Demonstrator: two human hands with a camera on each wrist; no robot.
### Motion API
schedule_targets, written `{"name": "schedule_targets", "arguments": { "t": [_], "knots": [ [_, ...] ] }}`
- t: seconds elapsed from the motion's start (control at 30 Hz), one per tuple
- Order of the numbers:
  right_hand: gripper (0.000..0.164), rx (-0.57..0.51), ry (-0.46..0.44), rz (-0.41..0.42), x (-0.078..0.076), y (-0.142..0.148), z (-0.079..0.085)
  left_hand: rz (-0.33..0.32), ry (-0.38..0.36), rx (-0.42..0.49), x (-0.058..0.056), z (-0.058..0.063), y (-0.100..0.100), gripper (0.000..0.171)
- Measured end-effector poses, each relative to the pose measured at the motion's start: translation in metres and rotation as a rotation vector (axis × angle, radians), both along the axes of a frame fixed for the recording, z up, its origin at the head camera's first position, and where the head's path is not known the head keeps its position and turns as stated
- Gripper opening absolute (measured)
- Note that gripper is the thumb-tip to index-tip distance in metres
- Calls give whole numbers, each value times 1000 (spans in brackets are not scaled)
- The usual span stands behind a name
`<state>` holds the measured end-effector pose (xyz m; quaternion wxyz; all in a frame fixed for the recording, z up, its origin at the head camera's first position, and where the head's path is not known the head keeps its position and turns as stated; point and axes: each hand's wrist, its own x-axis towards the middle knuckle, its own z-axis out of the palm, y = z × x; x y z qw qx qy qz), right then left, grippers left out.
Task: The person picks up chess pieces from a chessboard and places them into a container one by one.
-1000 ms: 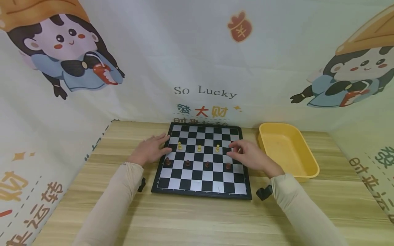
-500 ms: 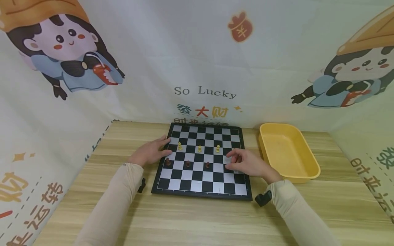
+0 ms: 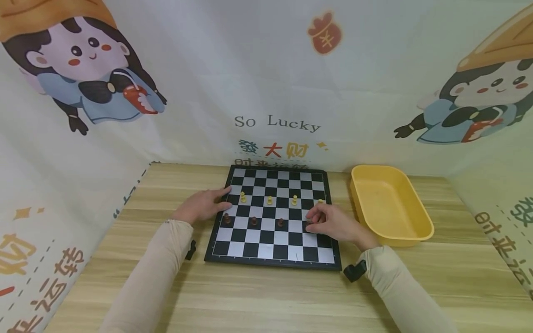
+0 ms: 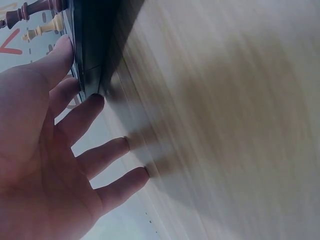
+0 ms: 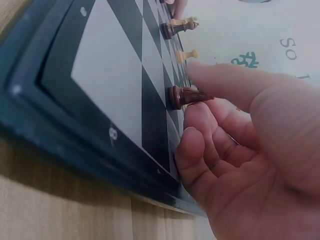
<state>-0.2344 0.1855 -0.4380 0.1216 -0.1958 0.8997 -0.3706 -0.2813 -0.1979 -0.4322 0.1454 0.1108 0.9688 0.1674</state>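
Observation:
A black-and-white chessboard [image 3: 272, 263] with a dark frame lies on the table. My left hand [image 3: 201, 205] rests at its left edge, thumb and forefinger on the frame, the other fingers spread in the left wrist view. At the right side of the board, my right hand [image 3: 335, 223] pinches a dark brown chess piece [image 5: 186, 96] between thumb and fingers. Its base is at the squares; the head view hides it behind the fingers. Brown pieces [image 3: 254, 221] stand in a row to the left. Farther back is a row of pale yellow pieces [image 3: 269, 200].
A yellow plastic tub [image 3: 383, 199] stands right of the board, close behind my right hand. The wooden table [image 3: 258, 300] extends in front. A printed cloth [image 3: 200, 83] hangs along the back and sides.
My right hand has come toward me from the rear row to the rightmost brown piece, and its fingertips have drawn closer together around it. The rightmost yellow piece now shows. My left hand stays put.

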Motion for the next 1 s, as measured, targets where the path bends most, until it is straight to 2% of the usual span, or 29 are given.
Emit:
{"name": "schedule_targets", "arguments": {
  "t": [0.53, 0.83, 1.0],
  "knots": [
    [10, 25, 5, 10, -3, 1, -5, -7, 12, -21, -2, -4, 1, 65],
    [12, 11, 10, -25, -3, 2, -5, -9, 9, -20, -3, -2, 2, 65],
    [12, -13, 29, -9, -2, 2, 1, 1, 1, -25, -3, -2, 0, 66]
  ]
}}
